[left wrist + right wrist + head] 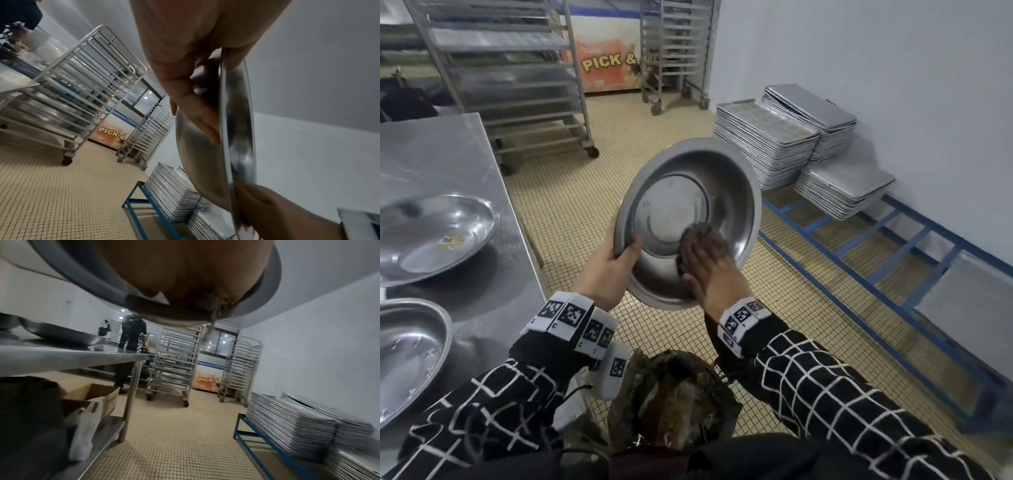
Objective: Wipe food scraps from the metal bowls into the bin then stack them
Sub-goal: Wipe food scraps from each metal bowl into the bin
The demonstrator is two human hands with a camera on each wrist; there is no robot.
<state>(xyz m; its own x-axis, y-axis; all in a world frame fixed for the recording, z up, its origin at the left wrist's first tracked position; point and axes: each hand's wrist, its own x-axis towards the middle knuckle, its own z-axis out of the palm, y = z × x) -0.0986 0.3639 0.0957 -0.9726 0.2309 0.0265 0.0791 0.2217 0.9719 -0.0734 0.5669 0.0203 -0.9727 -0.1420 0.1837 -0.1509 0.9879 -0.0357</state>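
A round metal bowl [688, 192] is held tilted in the air above the bin [674, 401], its inside facing me. My left hand [616, 260] grips its left rim [223, 113], thumb inside and fingers behind. My right hand [705, 267] lies inside the bowl with flat fingers pressing a dark cloth [693, 233] against the lower right wall. The bin, lined with a dark bag, holds brown scraps directly below. Two more metal bowls [438, 236] [404, 356] sit on the steel table [493, 294] at my left.
Stacks of baking trays [767, 144] rest on a blue frame [859, 274] along the right wall. Wheeled tray racks [517, 75] stand ahead. A person [131, 344] stands beyond the table. A cardboard box [98, 395] sits on the table's lower shelf.
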